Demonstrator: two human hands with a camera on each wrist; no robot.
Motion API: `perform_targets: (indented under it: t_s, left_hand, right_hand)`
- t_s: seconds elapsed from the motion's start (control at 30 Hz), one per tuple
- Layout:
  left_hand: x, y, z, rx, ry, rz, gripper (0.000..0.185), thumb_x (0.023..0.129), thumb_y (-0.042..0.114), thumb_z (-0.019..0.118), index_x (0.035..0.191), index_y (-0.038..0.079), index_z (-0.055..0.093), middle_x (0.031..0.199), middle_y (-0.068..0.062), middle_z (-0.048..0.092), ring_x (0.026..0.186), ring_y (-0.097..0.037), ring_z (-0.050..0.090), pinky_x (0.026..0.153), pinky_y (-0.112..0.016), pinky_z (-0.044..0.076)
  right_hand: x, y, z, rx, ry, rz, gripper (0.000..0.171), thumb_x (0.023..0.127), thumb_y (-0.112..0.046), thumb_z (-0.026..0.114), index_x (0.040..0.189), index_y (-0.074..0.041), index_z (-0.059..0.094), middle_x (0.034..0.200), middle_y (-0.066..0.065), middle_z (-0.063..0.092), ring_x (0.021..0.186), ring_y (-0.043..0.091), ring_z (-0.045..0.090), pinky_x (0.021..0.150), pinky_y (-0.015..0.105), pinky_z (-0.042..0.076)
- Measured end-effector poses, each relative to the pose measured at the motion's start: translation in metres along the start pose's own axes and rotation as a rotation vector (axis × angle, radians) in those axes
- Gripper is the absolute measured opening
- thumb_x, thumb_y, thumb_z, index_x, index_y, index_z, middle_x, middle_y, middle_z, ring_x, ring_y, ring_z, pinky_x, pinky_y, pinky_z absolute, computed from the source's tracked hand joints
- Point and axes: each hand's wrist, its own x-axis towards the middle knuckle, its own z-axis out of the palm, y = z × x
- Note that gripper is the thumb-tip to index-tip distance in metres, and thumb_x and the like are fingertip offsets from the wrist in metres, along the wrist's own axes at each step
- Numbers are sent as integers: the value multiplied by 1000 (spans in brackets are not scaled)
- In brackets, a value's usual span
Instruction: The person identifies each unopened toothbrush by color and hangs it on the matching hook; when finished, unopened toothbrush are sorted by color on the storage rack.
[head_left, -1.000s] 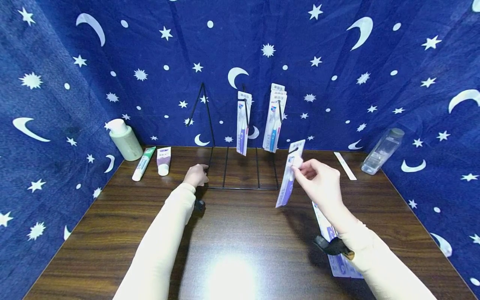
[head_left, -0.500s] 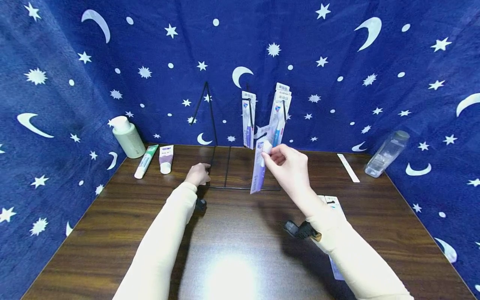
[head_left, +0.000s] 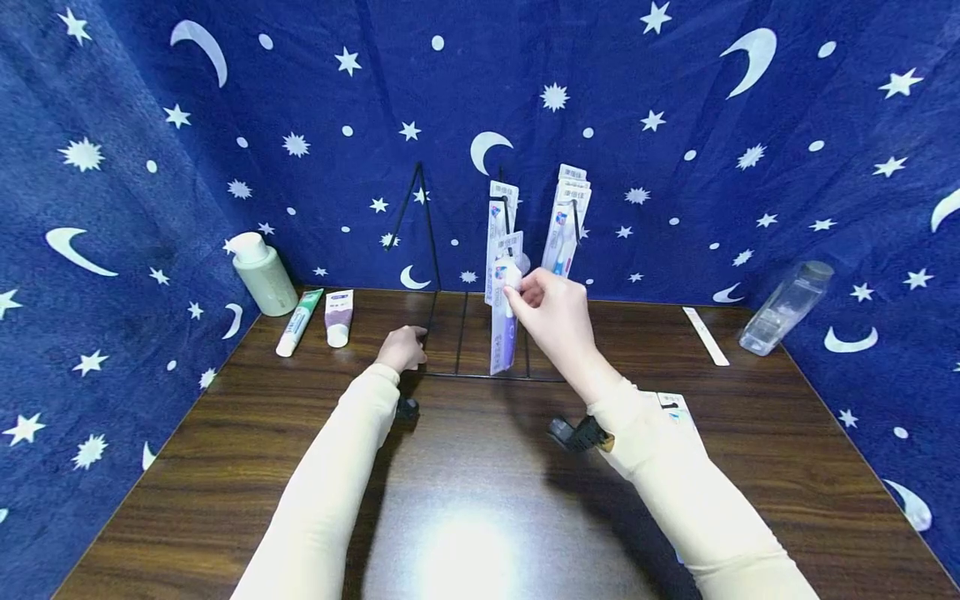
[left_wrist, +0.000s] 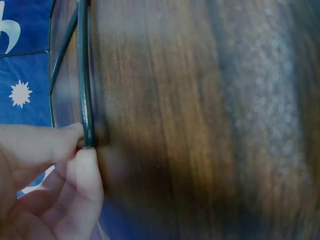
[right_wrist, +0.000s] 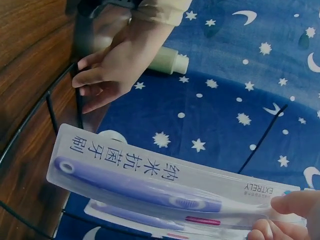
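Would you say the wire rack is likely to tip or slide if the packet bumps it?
Probably yes. The wire rack is thin black rod with packets hanging high, so it looks light and top-loaded. The left hand pinches its base rod on the smooth table, which suggests it needs steadying while the right hand brings the toothbrush packet close.

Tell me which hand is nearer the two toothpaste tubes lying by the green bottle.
Left. The left hand grips the wire rack base just right of the toothpaste tubes; the right hand holds a toothbrush pack farther right.
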Motion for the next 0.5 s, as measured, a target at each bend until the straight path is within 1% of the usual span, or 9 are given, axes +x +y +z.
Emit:
perform_targets:
  t_s: [0.1, 0.17, 0.4, 0.5]
  left_hand:
    - [0, 0, 0, -22, -4, -13, 58, 75, -1, 62, 132, 2, 54, 93, -10, 67, 64, -19, 69, 64, -24, 55]
    - [0, 0, 0, -29, 2, -15, 58, 75, -2, 62, 131, 2, 54, 92, -10, 67, 62, -18, 69, 63, -24, 55]
    - [2, -2, 2, -2, 23, 16, 57, 73, -1, 62, 129, 1, 56, 88, -8, 68, 66, -20, 69, 73, -27, 55]
    - [2, -2, 2, 0, 19, 12, 57, 73, -1, 62, 130, 1, 56, 89, -9, 68, 73, -23, 70, 75, -30, 55]
  right_hand:
    - [5, 4, 6, -16, -6, 10, 16, 82, -13, 71, 76, 0, 64, 65, 10, 68, 57, 20, 64, 56, 34, 52]
    - [8, 6, 10, -23, -3, 19, 17, 82, -14, 71, 76, 0, 64, 65, 11, 68, 57, 20, 64, 57, 35, 52]
    - [22, 14, 20, -60, 4, 46, 18, 83, -15, 69, 77, 1, 64, 67, 12, 69, 60, 23, 66, 61, 37, 52]
    - [29, 17, 24, -92, 12, 45, 19, 83, -16, 69, 77, 1, 65, 67, 13, 69, 61, 24, 66, 62, 38, 52]
